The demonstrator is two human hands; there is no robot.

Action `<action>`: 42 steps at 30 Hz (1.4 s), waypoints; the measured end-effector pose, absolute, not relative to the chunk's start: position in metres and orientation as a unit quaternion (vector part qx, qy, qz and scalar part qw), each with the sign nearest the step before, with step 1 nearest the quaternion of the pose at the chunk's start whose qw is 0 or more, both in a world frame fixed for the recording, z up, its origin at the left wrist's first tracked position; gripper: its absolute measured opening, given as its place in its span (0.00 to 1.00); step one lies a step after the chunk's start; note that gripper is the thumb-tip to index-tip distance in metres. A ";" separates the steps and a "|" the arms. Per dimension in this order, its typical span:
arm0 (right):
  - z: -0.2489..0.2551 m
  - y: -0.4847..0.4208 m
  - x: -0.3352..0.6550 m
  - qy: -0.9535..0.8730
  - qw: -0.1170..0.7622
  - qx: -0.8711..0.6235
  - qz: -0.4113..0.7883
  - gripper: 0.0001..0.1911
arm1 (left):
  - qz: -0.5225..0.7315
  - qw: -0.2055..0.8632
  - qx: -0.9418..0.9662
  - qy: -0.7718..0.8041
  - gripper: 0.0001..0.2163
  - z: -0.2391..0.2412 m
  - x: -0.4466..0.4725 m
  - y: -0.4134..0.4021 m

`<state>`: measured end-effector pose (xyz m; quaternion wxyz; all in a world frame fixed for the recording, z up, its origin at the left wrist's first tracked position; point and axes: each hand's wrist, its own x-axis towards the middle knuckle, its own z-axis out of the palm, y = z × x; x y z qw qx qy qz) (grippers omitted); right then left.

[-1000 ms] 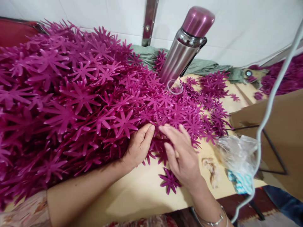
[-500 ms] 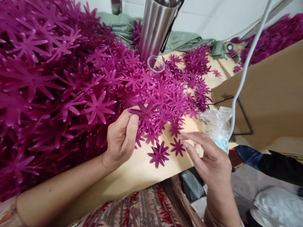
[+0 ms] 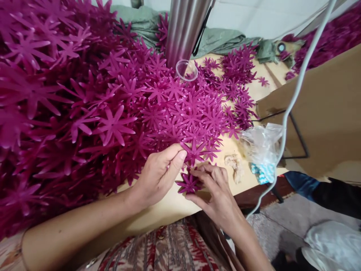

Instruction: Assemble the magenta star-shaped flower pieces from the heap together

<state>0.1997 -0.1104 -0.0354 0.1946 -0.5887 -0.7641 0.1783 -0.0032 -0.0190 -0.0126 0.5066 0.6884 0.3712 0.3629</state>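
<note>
"What's the left hand (image 3: 160, 173) holding?"
"A purple flower (image 3: 194, 151), by one petal, at the pile (image 3: 118, 86)'s edge: probably light, bendy, best pinched centrally."
"The right hand (image 3: 218, 195)?"
"Around a lower flower (image 3: 187, 183) on the surface (image 3: 169, 207); whether gripping, unclear."

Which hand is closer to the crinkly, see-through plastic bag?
Right. The right hand is apart from the bag, below and left of it in the picture; the left hand is farther left, pinching a purple star-shaped flower.

A white wall (image 3: 242, 19) stands behind a yellowish table (image 3: 166, 207).
</note>
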 end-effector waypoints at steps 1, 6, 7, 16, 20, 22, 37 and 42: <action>-0.036 -0.111 0.199 -0.763 0.201 -0.585 0.186 0.20 | 0.357 0.515 0.685 0.372 0.14 -0.014 -0.003 -0.019; -0.037 -0.113 0.197 -0.762 0.223 -0.573 0.203 0.17 | 0.351 0.551 0.659 0.373 0.16 -0.022 -0.003 -0.020; -0.037 -0.114 0.196 -0.763 0.220 -0.573 0.202 0.21 | 0.355 0.557 0.652 0.371 0.18 -0.023 -0.003 -0.020; -0.038 -0.112 0.196 -0.735 0.196 -0.620 0.194 0.30 | 0.384 0.514 0.652 0.403 0.17 -0.030 -0.003 -0.016; -0.043 -0.109 0.199 -0.717 0.242 -0.619 0.210 0.23 | 0.380 0.508 0.662 0.400 0.17 -0.034 -0.003 -0.016; -0.048 -0.105 0.204 -0.693 0.283 -0.626 0.219 0.18 | 0.383 0.508 0.663 0.395 0.17 -0.035 -0.003 -0.016; -0.039 -0.064 0.260 -0.459 0.572 -0.570 0.370 0.13 | 0.309 0.538 0.738 0.266 0.12 -0.053 0.025 -0.038; -0.007 -0.048 0.244 -0.507 0.537 -0.582 0.340 0.16 | 0.347 0.536 0.711 0.296 0.15 -0.043 0.020 -0.037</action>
